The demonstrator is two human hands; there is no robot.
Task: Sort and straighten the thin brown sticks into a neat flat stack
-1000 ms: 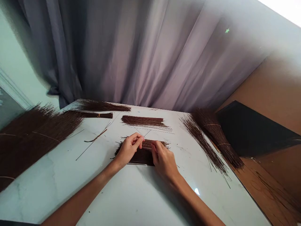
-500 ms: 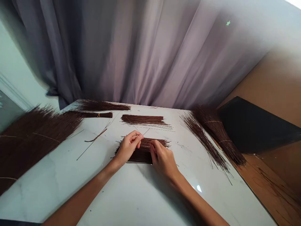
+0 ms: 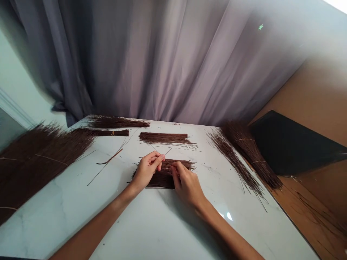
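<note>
My left hand (image 3: 147,168) is closed in a pinch on thin brown sticks (image 3: 168,151), whose ends poke out above the thumb and forefinger. Below it lies a pile of short dark brown sticks (image 3: 162,180), laid side by side across the table. Over the right part of that pile is my right hand (image 3: 189,185), its thumb and forefinger pressed together. Whatever those fingertips hold, if anything, is too small to make out. A second row of cut sticks (image 3: 164,138) lies just beyond, with several loose sticks along its near edge.
A large heap of brown twigs (image 3: 40,159) covers the left side of the white table (image 3: 130,231). Further bundles lie at the back left (image 3: 116,122) and right (image 3: 255,159). Nearer the left hand is a bent strip (image 3: 110,158). A grey curtain (image 3: 162,65) hangs behind.
My right fingertips have shifted slightly left, closer to my left hand. The left hand keeps its pinch, and the piles lie as before.
</note>
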